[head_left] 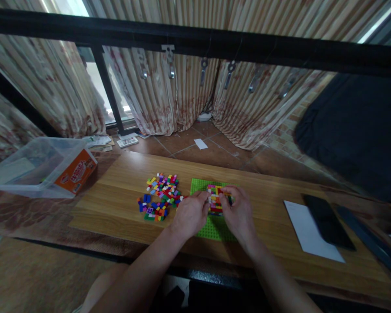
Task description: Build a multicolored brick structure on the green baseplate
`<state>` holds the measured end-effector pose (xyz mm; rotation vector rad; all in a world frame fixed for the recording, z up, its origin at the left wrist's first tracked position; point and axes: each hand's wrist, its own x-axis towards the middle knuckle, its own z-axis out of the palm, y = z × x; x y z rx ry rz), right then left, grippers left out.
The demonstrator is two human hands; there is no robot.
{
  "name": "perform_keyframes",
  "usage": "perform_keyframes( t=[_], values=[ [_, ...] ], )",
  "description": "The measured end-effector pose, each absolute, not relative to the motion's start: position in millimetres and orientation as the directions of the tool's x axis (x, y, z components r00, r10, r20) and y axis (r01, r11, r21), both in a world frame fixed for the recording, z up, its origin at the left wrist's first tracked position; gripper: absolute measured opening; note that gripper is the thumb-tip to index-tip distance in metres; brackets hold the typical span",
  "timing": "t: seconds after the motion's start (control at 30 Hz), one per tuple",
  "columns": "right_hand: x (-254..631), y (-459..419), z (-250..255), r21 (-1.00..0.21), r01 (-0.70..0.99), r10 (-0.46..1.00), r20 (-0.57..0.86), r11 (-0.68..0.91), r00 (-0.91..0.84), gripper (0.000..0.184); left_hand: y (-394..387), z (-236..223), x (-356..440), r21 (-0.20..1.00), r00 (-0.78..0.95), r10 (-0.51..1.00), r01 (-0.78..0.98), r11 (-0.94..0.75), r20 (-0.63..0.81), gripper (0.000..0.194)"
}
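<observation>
A multicoloured block of toy building bricks (215,198) stands on a green studded baseplate (211,232). My left hand (192,213) is closed against the left side of this brick build, its fingers bent and partly hidden. From the right, my right hand (239,213) curls its thumb and fingers over the build's right part. Whether a single loose brick is between my fingertips is too small to tell. Left of the baseplate lies a spread heap of loose bricks (166,191) in many colours, close to my left wrist.
The wooden board (114,195) carries the baseplate and heap. At its left is a clear plastic bin (35,187) with an orange label. On the right lie a white sheet (306,232) and a dark flat phone-like slab (329,221). A black bar (195,41) with hooks crosses above.
</observation>
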<state>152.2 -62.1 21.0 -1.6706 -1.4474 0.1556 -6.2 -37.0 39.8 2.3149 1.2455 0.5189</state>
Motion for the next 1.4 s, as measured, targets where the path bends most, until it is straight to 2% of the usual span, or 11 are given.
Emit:
perform_keyframes(
  t=[0.13, 0.3, 0.67, 1.17, 1.4],
  values=[
    [153.6, -61.0, 14.0, -0.664, 0.748, 0.845, 0.407, 0.012, 0.348, 0.027, -36.8, 40.3, -5.7, 0.547, 0.519, 0.848, 0.682, -0.486, 0.106, 0.032],
    [152.6, -59.9, 6.0, -0.695, 0.719, 0.836, 0.406, 0.021, 0.369, 0.031, -37.3, 40.8, -5.7, 0.524, 0.524, 0.846, 0.695, -0.491, 0.097, 0.032],
    [152.1, -56.3, 4.1, -0.745, 0.667, 0.840, 0.367, 0.010, 0.398, 0.030, -38.9, 40.1, -4.7, 0.544, 0.526, 0.846, 0.685, -0.484, 0.090, 0.034],
    [148.2, -55.0, 2.9, -0.745, 0.666, 0.823, 0.396, 0.029, 0.407, 0.028, -39.5, 40.4, -1.9, 0.541, 0.503, 0.858, 0.696, -0.472, 0.102, 0.031],
    [145.3, -55.7, 3.5, -0.745, 0.667, 0.823, 0.386, 0.011, 0.418, 0.027, -39.2, 39.1, 0.6, 0.557, 0.473, 0.872, 0.693, -0.458, 0.128, 0.024]
  ],
)
